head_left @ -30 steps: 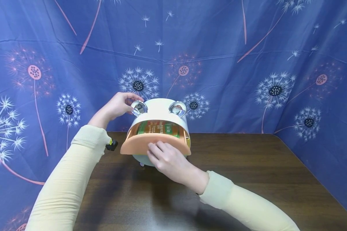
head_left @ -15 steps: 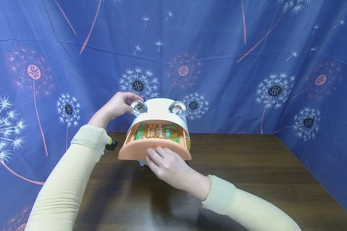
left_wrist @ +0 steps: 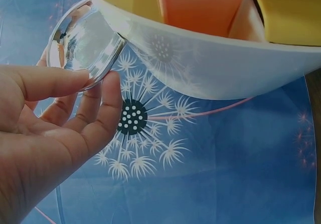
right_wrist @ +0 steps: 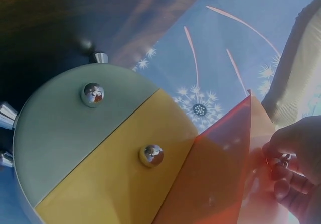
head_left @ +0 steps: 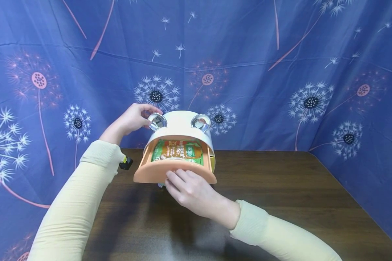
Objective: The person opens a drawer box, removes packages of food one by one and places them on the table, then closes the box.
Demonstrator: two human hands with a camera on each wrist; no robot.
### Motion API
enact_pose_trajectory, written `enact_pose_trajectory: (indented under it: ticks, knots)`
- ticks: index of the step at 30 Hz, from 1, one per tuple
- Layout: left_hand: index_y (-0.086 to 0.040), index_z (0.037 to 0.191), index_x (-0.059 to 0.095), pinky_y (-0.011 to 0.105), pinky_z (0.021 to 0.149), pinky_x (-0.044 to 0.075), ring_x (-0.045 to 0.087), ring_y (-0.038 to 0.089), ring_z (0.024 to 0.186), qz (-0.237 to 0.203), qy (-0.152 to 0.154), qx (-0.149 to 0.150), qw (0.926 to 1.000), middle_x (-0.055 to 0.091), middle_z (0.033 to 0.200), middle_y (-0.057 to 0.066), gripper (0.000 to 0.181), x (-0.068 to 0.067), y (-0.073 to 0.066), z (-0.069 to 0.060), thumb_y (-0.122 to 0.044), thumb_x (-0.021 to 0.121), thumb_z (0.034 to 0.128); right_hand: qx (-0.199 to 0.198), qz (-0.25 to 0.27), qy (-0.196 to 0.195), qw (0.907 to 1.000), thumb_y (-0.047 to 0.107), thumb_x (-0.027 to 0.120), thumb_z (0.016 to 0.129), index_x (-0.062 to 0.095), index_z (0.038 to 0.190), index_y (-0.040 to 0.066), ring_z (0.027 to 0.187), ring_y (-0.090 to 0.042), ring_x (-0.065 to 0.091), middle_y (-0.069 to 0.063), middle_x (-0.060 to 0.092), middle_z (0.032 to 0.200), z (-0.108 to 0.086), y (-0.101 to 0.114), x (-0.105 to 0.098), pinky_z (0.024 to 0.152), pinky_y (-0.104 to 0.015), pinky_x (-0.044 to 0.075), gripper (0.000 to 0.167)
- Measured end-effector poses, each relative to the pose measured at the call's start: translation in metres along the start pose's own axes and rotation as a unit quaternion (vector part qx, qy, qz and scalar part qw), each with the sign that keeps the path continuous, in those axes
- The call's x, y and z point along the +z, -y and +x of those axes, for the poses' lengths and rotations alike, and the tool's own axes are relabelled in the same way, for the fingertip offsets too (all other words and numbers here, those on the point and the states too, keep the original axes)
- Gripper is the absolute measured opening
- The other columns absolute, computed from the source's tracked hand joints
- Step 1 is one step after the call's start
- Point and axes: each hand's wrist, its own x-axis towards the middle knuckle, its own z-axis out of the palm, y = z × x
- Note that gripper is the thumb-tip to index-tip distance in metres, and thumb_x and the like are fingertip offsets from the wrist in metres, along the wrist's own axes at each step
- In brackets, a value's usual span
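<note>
A white rounded cabinet [head_left: 180,121] with two shiny round eye-like discs stands on the table. Its orange top drawer [head_left: 150,173] is pulled out, and a green and orange packet [head_left: 178,149] lies inside. The left hand [head_left: 133,120] grips the left disc [head_left: 157,122]; in the left wrist view, thumb and fingers of that hand [left_wrist: 60,118] pinch the rim of the disc [left_wrist: 93,45]. At the drawer front, the right hand [head_left: 196,192] pinches a small silver knob [right_wrist: 286,159], as the right wrist view shows. Below, the yellow drawer [right_wrist: 115,176] and green drawer [right_wrist: 75,118] are closed.
A small black and yellow object [head_left: 126,163] lies left of the cabinet, beside the left sleeve. The brown wooden table [head_left: 297,188] extends in front and to the right. A blue curtain [head_left: 248,72] with dandelion prints hangs behind and at the sides.
The orange drawer has come out toward the viewer with the right hand, showing more of the packet; the latest movement is slight. The left hand stays on the disc.
</note>
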Motion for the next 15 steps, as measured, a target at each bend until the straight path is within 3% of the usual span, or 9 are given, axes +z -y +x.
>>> enact_pose_trajectory:
  ticks: [9,15]
  knots:
    - [-0.009,0.124,0.060,0.031,0.072,0.055,0.055,0.025,0.091,-0.005,0.000,-0.002,1.0000,0.051,0.130,0.012,0.051,-0.0005,-0.0012,-0.0003,0.018,0.051,0.0810,-0.006,0.006,0.027,0.9996,0.007,0.035,0.101,0.072,0.100,0.012,0.088,-0.017,0.062,-0.004,0.067,0.101,0.0009,-0.0033,-0.0066,0.070,-0.022,0.052,0.037]
    - [-0.009,0.123,0.060,0.030,0.071,0.054,0.054,0.025,0.090,-0.005,0.000,0.000,1.0000,0.051,0.130,0.011,0.051,-0.0005,-0.0003,-0.0001,0.018,0.052,0.0807,-0.020,0.007,0.015,0.9997,0.004,0.031,0.101,0.072,0.099,0.012,0.086,-0.018,0.061,-0.004,0.067,0.100,-0.0039,-0.0033,-0.0019,0.068,-0.023,0.052,0.042]
